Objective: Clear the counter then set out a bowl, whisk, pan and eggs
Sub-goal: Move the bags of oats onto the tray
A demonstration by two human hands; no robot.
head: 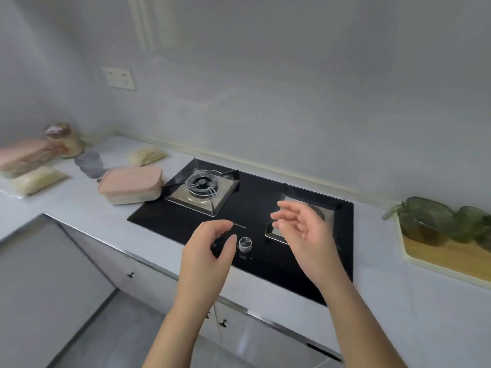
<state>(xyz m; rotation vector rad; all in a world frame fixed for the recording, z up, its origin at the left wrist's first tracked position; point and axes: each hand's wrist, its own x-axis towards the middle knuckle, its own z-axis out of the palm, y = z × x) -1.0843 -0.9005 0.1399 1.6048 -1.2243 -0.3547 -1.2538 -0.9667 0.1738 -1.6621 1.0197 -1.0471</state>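
Left hand (210,248) curls loosely over black knob (218,249) on hob (252,197); whether it grips cannot be told. Right hand (300,227) relaxed, empty. Jar label (57,130) too blurred to read.

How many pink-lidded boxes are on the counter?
2. One pink-lidded box sits beside the stove's left edge; the other is at the far left, near the jar. More may lie outside the frame.
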